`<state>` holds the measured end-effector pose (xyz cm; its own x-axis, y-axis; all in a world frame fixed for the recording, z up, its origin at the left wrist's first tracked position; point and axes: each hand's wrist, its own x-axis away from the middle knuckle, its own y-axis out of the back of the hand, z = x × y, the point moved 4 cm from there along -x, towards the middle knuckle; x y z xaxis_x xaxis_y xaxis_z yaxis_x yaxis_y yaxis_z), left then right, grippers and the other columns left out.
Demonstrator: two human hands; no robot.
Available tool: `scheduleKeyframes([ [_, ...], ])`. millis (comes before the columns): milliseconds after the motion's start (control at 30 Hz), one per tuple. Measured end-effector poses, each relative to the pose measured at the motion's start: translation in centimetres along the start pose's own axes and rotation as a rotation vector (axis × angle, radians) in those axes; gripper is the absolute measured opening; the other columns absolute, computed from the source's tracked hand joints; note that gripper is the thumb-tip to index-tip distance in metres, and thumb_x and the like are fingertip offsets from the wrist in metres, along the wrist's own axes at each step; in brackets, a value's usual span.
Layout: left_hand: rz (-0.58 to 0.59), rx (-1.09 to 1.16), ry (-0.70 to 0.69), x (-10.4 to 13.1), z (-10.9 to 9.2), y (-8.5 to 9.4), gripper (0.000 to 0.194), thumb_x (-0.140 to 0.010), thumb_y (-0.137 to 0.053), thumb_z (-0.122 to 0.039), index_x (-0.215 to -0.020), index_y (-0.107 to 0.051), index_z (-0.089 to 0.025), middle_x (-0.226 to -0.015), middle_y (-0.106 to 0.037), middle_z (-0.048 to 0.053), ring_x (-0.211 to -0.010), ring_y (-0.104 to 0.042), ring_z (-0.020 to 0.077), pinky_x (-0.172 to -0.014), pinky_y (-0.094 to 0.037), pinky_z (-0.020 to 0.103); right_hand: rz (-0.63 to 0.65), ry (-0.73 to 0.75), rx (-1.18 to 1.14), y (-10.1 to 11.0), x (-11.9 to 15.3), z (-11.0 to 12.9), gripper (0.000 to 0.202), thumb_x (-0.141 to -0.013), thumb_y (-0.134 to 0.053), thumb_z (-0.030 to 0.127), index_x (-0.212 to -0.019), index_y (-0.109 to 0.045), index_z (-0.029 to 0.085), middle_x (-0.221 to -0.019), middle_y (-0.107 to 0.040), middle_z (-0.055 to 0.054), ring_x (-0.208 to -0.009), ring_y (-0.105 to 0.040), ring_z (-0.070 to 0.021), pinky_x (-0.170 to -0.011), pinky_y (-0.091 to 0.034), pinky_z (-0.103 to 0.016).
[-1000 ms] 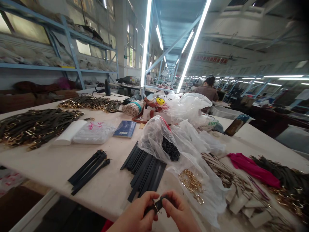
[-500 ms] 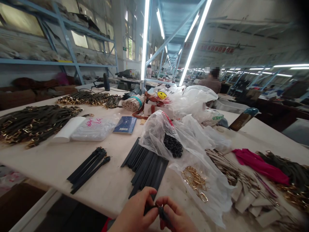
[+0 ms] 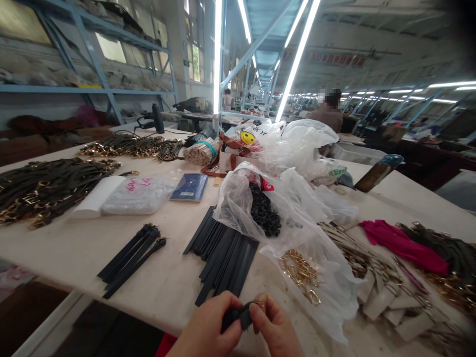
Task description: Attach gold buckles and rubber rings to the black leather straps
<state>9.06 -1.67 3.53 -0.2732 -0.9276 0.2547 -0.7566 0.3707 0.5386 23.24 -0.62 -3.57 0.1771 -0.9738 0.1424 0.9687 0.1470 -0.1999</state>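
At the table's near edge my left hand (image 3: 213,325) is closed round a dark strap (image 3: 243,316), with the thumb pressing on it. My right hand (image 3: 273,322) pinches the strap's end, where a thin bit of gold-coloured metal shows at the fingertips; its shape is mostly hidden. Just beyond my hands lies a stack of flat dark straps (image 3: 226,258). To the left is a small bundle of similar straps (image 3: 130,258) with knobbed ends. Gold metal rings (image 3: 299,270) rest on a clear plastic bag (image 3: 330,297), and small black loops (image 3: 264,210) fill another bag opening.
Strap piles with gold hardware (image 3: 52,188) cover the left side. A white roll (image 3: 98,197), a clear packet (image 3: 136,196) and a blue booklet (image 3: 189,187) lie near the middle. Beige straps (image 3: 386,292) and magenta cloth (image 3: 403,245) are at right. A person (image 3: 329,114) is beyond the table.
My right fingers have shifted up on the strap, and gold-coloured metal now shows at their tips. The strap's folded end is more exposed between my hands. The view has tilted slightly.
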Motion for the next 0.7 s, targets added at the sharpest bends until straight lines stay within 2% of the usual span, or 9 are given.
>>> scheduleKeyframes([
  [133, -0.004, 0.09, 0.014, 0.1, 0.1, -0.3, 0.023, -0.072, -0.049, -0.021, -0.092, -0.059, -0.018, -0.084, -0.064, 0.0, -0.08, -0.057, 0.0162, -0.071, -0.041, 0.022, -0.141, 0.134, 0.26, 0.1, -0.1, 0.4, 0.031, -0.072, -0.06, 0.039, -0.058, -0.04, 0.02, -0.055, -0.041, 0.006, -0.052, -0.037, -0.0097, -0.051, -0.032, -0.023],
  [200, 0.005, 0.124, 0.036, 0.0, 0.6, -0.6, 0.026, -0.07, -0.05, -0.02, -0.095, -0.059, -0.017, -0.086, -0.064, 0.001, -0.081, -0.056, 0.0169, -0.073, -0.041, 0.024, -0.188, 0.12, 0.296, 0.1, 0.0, 0.2, 0.027, -0.072, -0.059, 0.039, -0.062, -0.041, 0.021, -0.052, -0.039, 0.008, -0.049, -0.037, -0.0094, -0.048, -0.031, -0.023],
  [267, 0.015, 0.188, 0.061, -0.1, 1.4, -1.1, 0.029, -0.07, -0.05, -0.02, -0.097, -0.059, -0.016, -0.084, -0.064, 0.002, -0.078, -0.056, 0.0166, -0.071, -0.042, 0.025, -0.194, 0.088, 0.28, 0.0, 0.1, 0.0, 0.023, -0.072, -0.058, 0.04, -0.074, -0.046, 0.021, -0.053, -0.04, 0.008, -0.047, -0.039, -0.0098, -0.047, -0.031, -0.022],
  [367, 0.069, 0.315, 0.092, -0.1, 2.3, -1.9, 0.031, -0.069, -0.049, -0.021, -0.098, -0.057, -0.014, -0.083, -0.063, 0.002, -0.071, -0.056, 0.0149, -0.065, -0.043, 0.024, -0.088, 0.068, 0.29, -0.2, 0.4, 0.3, 0.025, -0.073, -0.056, 0.041, -0.085, -0.049, 0.02, -0.056, -0.043, 0.008, -0.049, -0.04, -0.0104, -0.048, -0.031, -0.023],
  [467, 0.149, 0.385, 0.102, 0.1, 2.6, -2.4, 0.034, -0.067, -0.051, -0.021, -0.099, -0.057, -0.013, -0.086, -0.063, 0.003, -0.069, -0.056, 0.0145, -0.062, -0.043, 0.024, 0.1, -0.035, 0.33, -0.3, 0.9, 0.6, 0.018, -0.072, -0.056, 0.035, -0.074, -0.047, 0.02, -0.055, -0.04, 0.008, -0.05, -0.037, -0.0092, -0.048, -0.029, -0.022],
  [567, 0.177, 0.317, 0.092, 0.6, 2.3, -2.4, 0.036, -0.064, -0.051, -0.016, -0.099, -0.059, -0.015, -0.087, -0.064, 0.002, -0.079, -0.056, 0.0171, -0.07, -0.043, 0.025, 0.194, -0.109, 0.389, -0.2, 1.4, 0.9, 0.013, -0.072, -0.053, 0.031, -0.072, -0.047, 0.02, -0.055, -0.039, 0.008, -0.051, -0.038, -0.0092, -0.049, -0.03, -0.022],
  [633, 0.19, 0.269, 0.065, 0.9, 2.0, -2.3, 0.037, -0.064, -0.049, -0.013, -0.099, -0.06, -0.016, -0.092, -0.064, 0.002, -0.087, -0.056, 0.0181, -0.077, -0.042, 0.026, 0.194, -0.071, 0.534, -0.2, 1.7, 1.3, 0.009, -0.072, -0.051, 0.029, -0.072, -0.05, 0.02, -0.056, -0.044, 0.006, -0.053, -0.042, -0.0106, -0.051, -0.032, -0.022],
  [700, 0.204, 0.27, 0.05, 1.1, 2.0, -2.4, 0.036, -0.066, -0.047, -0.013, -0.099, -0.061, -0.017, -0.096, -0.064, 0.003, -0.089, -0.056, 0.0181, -0.078, -0.042, 0.026, 0.201, 0.033, 0.724, -0.4, 1.9, 1.8, 0.008, -0.072, -0.049, 0.025, -0.074, -0.055, 0.019, -0.064, -0.054, 0.002, -0.059, -0.049, -0.0134, -0.055, -0.036, -0.024],
])
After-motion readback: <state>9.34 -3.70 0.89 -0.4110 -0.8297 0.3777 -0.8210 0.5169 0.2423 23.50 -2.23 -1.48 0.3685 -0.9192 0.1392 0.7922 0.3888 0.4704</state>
